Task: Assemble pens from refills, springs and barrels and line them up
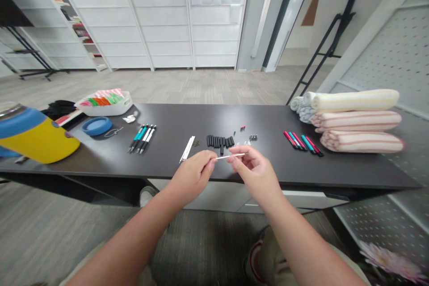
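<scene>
My left hand [194,174] and my right hand [254,172] are raised just over the near edge of the black table [201,118]. Together they hold a thin white pen refill [230,156] level between them, the left pinching one end and the right pinching the other. Just beyond my hands lie a row of short black pen grips [220,141], a bundle of white refills [187,148] and some tiny springs and tips [253,137]. Assembled pens [142,137] lie to the left. Red and teal pen barrels [302,141] lie to the right.
Rolled striped towels [358,120] are stacked at the table's right end. At the left stand a yellow and blue container [33,136], a blue lid [97,125], a white tray of coloured items [105,103] and a black cloth [60,108]. White panelled walls lie beyond.
</scene>
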Demonstrator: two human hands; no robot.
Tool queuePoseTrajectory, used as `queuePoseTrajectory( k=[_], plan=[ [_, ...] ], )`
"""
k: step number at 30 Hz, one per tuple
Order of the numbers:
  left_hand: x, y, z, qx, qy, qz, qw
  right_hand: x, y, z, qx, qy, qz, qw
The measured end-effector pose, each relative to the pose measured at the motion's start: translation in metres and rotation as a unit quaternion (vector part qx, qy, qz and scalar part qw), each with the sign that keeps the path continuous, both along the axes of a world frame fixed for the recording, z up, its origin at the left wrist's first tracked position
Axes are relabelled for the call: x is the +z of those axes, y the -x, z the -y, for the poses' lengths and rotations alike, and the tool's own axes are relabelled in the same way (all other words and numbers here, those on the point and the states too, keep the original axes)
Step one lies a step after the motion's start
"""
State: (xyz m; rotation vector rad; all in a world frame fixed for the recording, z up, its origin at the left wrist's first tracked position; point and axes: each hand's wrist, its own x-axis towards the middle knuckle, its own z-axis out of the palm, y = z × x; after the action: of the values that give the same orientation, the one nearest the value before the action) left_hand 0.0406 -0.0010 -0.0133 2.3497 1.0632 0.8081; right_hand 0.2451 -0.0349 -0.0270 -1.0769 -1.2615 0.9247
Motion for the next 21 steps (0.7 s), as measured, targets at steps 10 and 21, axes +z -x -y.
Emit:
queuePoseTrajectory(
  k=[10,21],
  plan=[
    [-0.007,-0.002,0.001,-0.026,-0.056,-0.058,0.996,0.003,-0.007,0.002,-0.019,0.022,0.077,0.997],
    [-0.012,-0.002,-0.002,-0.047,-0.125,-0.109,0.985,0.003,-0.007,0.003,-0.008,-0.052,0.203,0.978]
  ],
)
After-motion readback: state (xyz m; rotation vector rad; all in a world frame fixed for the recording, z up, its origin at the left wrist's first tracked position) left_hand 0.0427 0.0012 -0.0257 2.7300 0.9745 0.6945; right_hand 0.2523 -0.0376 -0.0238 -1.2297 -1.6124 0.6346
